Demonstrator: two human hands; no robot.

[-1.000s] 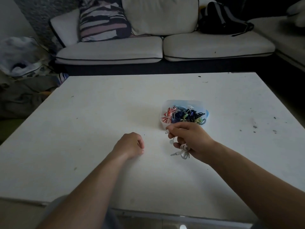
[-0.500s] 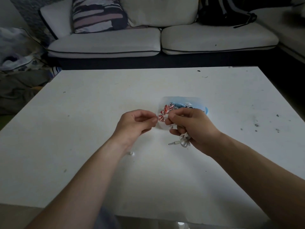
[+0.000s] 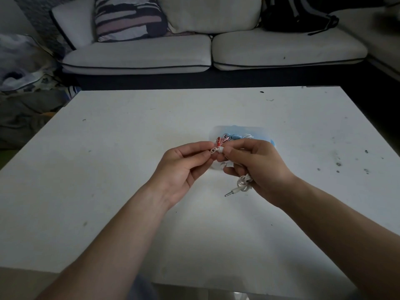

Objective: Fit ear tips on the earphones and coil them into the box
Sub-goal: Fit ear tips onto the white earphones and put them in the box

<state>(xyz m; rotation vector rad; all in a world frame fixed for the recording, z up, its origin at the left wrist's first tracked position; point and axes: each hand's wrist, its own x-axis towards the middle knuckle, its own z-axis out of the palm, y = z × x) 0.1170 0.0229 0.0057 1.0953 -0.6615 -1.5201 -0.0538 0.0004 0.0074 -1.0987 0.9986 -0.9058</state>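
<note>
My right hand (image 3: 257, 167) grips white earphones (image 3: 243, 182), their coiled cord and metal jack plug hanging below the fist. One white earbud (image 3: 220, 150) sticks out between its thumb and forefinger. My left hand (image 3: 184, 167) pinches a small pale ear tip (image 3: 213, 150) right against that earbud. Just behind both hands, the clear plastic box (image 3: 236, 129) sits on the white table (image 3: 108, 169), holding several coiled earphones in red-white, blue and white. My hands hide much of the box.
A white sofa (image 3: 194, 55) with a striped cushion (image 3: 129, 18) and a black bag (image 3: 298, 16) stands beyond the table's far edge. Piled cloth (image 3: 23, 68) lies on the floor at the left. Dark specks mark the table's right side.
My left hand lifted off the table and came to the right hand with an ear tip. Both hands have risen in front of the box, and the view dipped slightly.
</note>
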